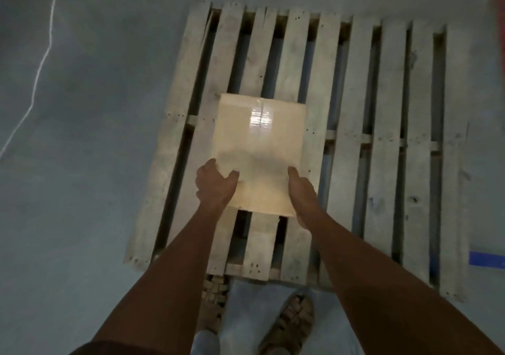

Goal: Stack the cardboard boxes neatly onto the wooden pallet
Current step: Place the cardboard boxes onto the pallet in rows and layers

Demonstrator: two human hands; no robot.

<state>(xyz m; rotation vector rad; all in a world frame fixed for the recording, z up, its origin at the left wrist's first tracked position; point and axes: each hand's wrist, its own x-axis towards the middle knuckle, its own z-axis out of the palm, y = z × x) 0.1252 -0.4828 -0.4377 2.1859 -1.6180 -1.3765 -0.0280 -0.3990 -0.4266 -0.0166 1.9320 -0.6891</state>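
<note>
One cardboard box (259, 152) sits over the left half of the wooden pallet (382, 149), its taped top face upward. The left hand (216, 186) grips the box's near left corner, thumb on the top face and fingers curled down the left side. The right hand (302, 194) holds the near right edge, thumb along the top; its fingers are hidden behind the box.

Bare forearms lead back from both hands; a dark sleeve (109, 348) edges the left arm. Below them, pale trousers (246, 322) and strapped brown sandals (289, 324).
</note>
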